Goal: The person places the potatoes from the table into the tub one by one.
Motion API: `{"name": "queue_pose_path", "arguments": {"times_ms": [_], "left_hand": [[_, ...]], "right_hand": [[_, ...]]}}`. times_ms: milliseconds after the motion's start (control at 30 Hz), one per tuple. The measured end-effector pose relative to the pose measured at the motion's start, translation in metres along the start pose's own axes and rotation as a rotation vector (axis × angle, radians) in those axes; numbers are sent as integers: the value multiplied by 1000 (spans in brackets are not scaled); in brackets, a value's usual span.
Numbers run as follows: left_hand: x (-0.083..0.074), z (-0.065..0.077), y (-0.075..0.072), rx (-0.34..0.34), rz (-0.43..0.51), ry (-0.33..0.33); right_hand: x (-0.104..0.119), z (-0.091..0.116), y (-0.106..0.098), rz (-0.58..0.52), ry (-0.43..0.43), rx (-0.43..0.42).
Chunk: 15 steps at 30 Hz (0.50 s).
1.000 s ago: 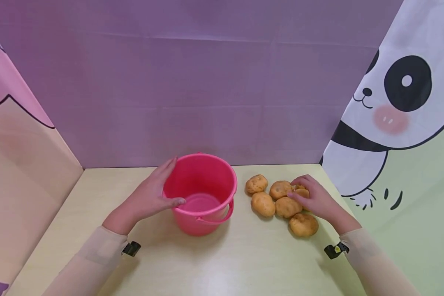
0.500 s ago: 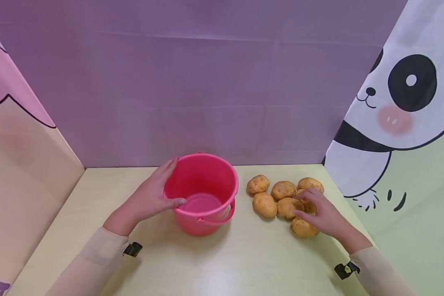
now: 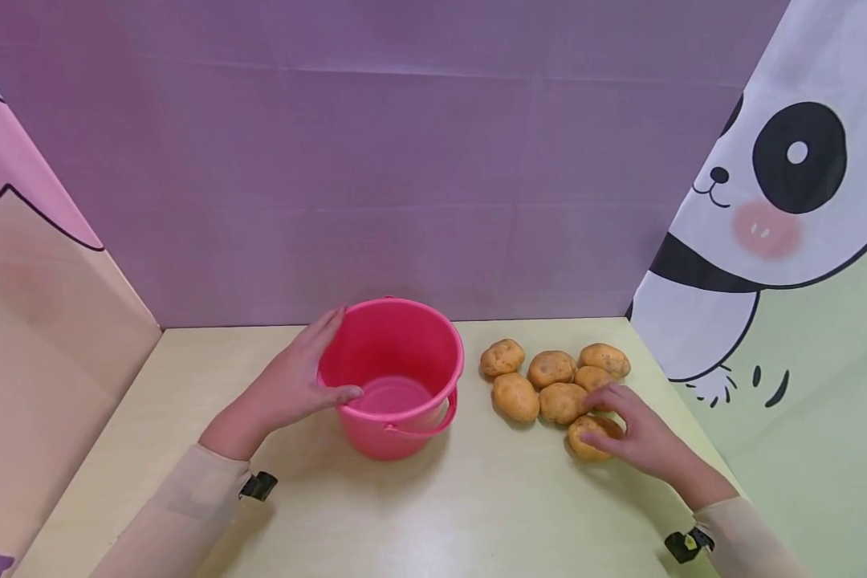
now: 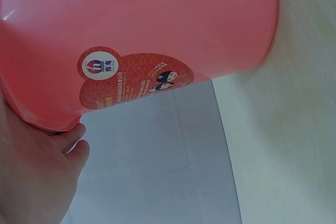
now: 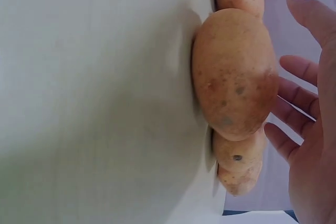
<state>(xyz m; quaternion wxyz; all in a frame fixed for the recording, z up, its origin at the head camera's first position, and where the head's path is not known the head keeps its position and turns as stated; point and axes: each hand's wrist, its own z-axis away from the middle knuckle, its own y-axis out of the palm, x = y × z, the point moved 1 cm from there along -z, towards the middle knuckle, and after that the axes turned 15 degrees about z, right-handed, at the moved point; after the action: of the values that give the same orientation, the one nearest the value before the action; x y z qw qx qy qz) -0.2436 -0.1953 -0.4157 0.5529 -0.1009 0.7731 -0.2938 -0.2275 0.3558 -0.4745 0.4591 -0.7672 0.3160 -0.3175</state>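
Note:
A pink plastic bucket (image 3: 397, 437) stands upright on the table, its handle hanging down on the near right side. My left hand (image 3: 296, 377) grips the left side of its rim, with the thumb toward the front. In the left wrist view, the fingers (image 4: 79, 153) bend at the rim above a red label (image 4: 136, 80). Several potatoes lie in a cluster to the right of the bucket. My right hand (image 3: 643, 429) is over the nearest potato (image 3: 581, 441), fingers loosely spread. The right wrist view shows that potato (image 5: 233, 72) resting on the table, thumb and fingers apart around its top.
Other potatoes sit close behind, among them one at the back left (image 3: 502, 357) and one at the back right (image 3: 604, 360). A purple cloth (image 3: 405, 185) rises at the table's (image 3: 433, 514) back edge. Panda-printed cloth (image 3: 722, 329) flanks the right side.
My right hand has moved from the back right potatoes toward me, to the nearest one, uncovering those behind. The left hand and bucket have stayed in place.

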Motion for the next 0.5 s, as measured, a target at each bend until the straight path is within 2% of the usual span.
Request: {"name": "queue_pose_path", "arguments": {"times_ms": [500], "left_hand": [[6,-2,2,5,-12,8]], "right_hand": [[-4,12,13,78,58,109]]}}
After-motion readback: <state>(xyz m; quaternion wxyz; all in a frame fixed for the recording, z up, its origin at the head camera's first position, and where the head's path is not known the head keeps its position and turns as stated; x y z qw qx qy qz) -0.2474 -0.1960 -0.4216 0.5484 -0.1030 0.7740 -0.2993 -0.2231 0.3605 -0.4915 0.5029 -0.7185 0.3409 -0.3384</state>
